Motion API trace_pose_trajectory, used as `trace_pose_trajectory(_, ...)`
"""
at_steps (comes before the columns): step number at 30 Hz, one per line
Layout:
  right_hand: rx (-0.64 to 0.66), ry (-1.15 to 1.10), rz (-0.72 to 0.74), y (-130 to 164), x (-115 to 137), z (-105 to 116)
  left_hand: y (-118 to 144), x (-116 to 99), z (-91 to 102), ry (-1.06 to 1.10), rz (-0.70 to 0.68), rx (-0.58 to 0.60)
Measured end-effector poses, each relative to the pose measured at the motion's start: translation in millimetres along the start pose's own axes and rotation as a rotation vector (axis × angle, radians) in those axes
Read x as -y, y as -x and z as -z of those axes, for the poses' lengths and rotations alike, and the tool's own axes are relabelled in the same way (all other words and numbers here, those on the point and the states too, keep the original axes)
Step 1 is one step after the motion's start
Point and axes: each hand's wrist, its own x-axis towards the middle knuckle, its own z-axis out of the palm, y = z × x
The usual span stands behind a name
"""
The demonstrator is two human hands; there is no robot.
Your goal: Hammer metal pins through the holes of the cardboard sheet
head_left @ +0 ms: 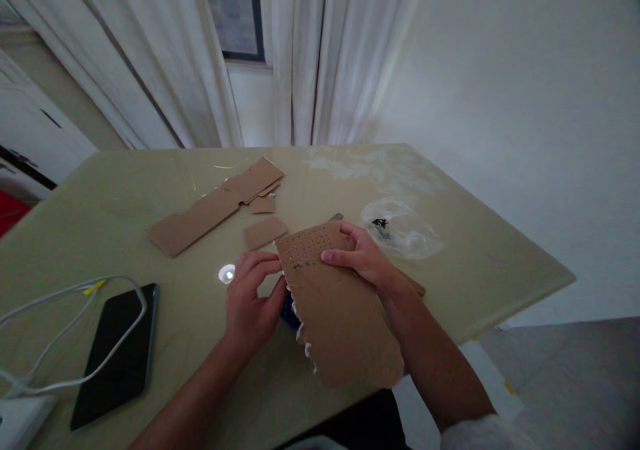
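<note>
Holding the card (340, 310) over the near edge of the table (475, 263), I judge it light and stiff enough to stay flat, though it would crease if pinched hard. It is a brown sheet with rows of small holes near its top and white tufts along its left edge. My right hand (367, 260) lies across the top, fingers closed over the punched area; that seems the safest place to grip. My left hand (250, 300) is curled at the left edge, fingertips pinching there; whether it grasps card or tuft I cannot tell. Something dark blue sits just under that edge, mostly hidden. Beyond lie cardboard scraps (215, 210), well apart. A phone (117, 353) with a white cable (65, 343) over it sits left, a clear bag (403, 230) right, and a small bright disc (227, 274) just beside my left fingers.
</note>
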Motion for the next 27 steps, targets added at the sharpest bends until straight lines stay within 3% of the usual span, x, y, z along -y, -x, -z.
trace_pose_trajectory(6, -0.014, -0.007, 0.028, -1.9, -4.1, 0.7, -1.1, 5.3, 0.5, 0.007, 0.083, 0.042)
trace_pose_trajectory(10, -0.024, 0.005, 0.044, -1.1, -3.7, 1.2, -4.1, 0.7, 2.7, 0.061, 0.166, -0.040)
trace_pose_trajectory(19, -0.013, 0.081, 0.062, -0.8, -1.0, 0.4, -7.0, -9.2, 2.5, -0.121, -0.086, -0.030)
trace_pose_trajectory(27, 0.043, 0.111, 0.031, 5.4, 3.9, -3.4, 0.3, -6.2, 5.4, -0.029, -0.305, -0.012)
